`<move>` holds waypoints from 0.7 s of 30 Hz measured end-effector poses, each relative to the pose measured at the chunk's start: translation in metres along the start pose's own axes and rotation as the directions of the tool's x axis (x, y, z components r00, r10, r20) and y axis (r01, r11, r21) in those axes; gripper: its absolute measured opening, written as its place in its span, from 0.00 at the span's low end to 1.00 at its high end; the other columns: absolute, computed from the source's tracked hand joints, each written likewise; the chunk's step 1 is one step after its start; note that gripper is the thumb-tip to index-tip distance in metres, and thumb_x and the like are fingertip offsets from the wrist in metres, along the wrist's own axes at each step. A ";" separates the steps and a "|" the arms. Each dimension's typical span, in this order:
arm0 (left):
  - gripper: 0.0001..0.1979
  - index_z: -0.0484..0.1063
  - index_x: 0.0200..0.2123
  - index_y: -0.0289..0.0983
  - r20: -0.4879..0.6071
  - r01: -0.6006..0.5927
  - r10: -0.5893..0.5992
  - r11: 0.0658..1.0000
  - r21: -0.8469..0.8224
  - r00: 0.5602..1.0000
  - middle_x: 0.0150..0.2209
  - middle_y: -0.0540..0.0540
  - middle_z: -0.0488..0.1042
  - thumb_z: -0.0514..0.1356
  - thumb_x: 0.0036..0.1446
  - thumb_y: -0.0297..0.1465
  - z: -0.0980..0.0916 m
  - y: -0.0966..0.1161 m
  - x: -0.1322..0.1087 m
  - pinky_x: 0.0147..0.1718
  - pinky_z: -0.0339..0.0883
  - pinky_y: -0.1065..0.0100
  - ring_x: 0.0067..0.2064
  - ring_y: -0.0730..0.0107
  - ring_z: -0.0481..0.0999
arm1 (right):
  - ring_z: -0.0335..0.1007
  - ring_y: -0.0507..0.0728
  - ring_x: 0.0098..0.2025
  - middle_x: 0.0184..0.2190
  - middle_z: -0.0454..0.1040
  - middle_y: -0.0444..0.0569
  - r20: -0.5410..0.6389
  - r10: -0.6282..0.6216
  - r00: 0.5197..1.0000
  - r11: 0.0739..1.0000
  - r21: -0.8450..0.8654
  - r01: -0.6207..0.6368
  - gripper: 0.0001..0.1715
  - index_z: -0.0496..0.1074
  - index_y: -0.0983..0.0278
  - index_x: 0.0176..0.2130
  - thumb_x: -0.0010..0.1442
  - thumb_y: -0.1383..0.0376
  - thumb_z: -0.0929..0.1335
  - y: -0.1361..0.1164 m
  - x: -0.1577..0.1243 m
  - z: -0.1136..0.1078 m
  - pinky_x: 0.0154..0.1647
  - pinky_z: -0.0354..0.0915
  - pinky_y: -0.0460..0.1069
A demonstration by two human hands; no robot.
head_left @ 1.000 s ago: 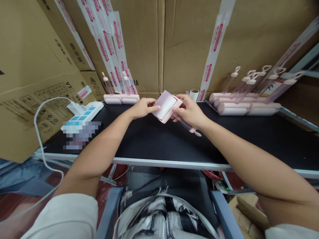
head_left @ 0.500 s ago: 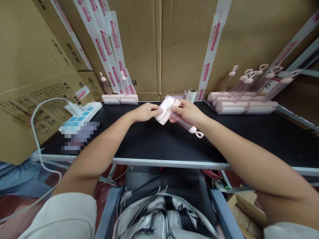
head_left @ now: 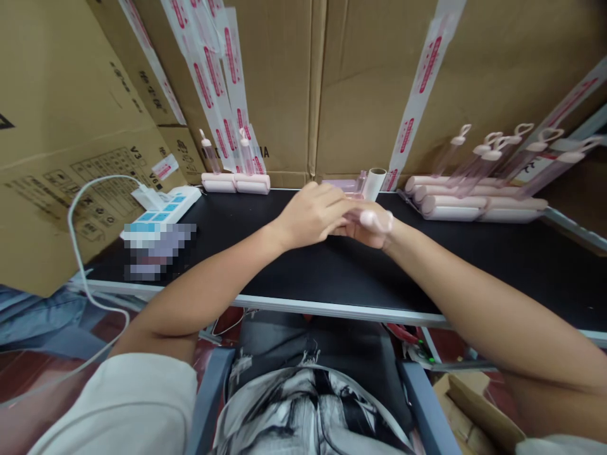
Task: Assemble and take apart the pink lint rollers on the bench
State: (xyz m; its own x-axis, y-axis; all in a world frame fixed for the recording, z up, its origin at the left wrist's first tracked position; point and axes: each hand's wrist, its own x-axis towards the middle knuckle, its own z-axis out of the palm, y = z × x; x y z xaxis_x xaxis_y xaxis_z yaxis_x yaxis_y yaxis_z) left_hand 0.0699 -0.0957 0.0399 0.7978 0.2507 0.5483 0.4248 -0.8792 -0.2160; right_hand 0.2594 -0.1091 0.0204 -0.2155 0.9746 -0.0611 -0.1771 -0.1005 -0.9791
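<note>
Two hands meet above the middle of the black bench in the head view: the left hand lies across the right hand, fingers close together, seemingly to steady the pink lint roller, whose handle end pokes out by the right wrist. I judge the right hand is wrapped round that handle; whether the left grips anything underneath, I cannot tell. Finished rollers line the back edge, handles leaning on the cartons, likely to stay within reach.
</note>
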 end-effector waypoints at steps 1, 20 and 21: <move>0.14 0.77 0.57 0.38 -0.028 0.053 -0.054 0.998 -0.047 0.998 0.54 0.36 0.83 0.58 0.76 0.34 -0.001 -0.008 -0.002 0.56 0.69 0.50 0.56 0.51 0.80 | 0.83 0.58 0.35 0.34 0.82 0.49 0.008 0.043 0.999 0.999 0.024 -0.043 0.08 0.76 0.62 0.41 0.75 0.66 0.68 -0.001 -0.001 0.001 0.47 0.82 0.57; 0.17 0.76 0.45 0.36 0.085 0.646 -0.819 0.379 -0.663 0.567 0.38 0.48 0.76 0.72 0.53 0.22 -0.004 -0.132 -0.021 0.56 0.76 0.52 0.46 0.60 0.80 | 0.87 0.58 0.38 0.46 0.82 0.50 0.018 0.170 0.985 0.982 -0.079 -0.169 0.14 0.68 0.58 0.61 0.79 0.61 0.68 -0.001 -0.009 0.009 0.50 0.83 0.59; 0.16 0.77 0.43 0.36 0.083 0.692 -0.845 0.372 -0.619 0.528 0.37 0.48 0.76 0.73 0.51 0.22 -0.011 -0.141 -0.023 0.56 0.76 0.52 0.46 0.58 0.80 | 0.87 0.58 0.38 0.46 0.82 0.50 0.019 0.168 0.986 0.982 -0.092 -0.165 0.14 0.67 0.58 0.61 0.79 0.61 0.68 -0.001 -0.010 0.009 0.50 0.83 0.59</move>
State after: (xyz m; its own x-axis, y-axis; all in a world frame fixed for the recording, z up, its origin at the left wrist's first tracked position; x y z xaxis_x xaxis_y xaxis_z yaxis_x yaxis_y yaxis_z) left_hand -0.0129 0.0183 0.0671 0.0982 0.9090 0.4051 0.4446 -0.4042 0.7993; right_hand 0.2532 -0.1201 0.0234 -0.2600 0.9400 -0.2209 -0.0496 -0.2415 -0.9691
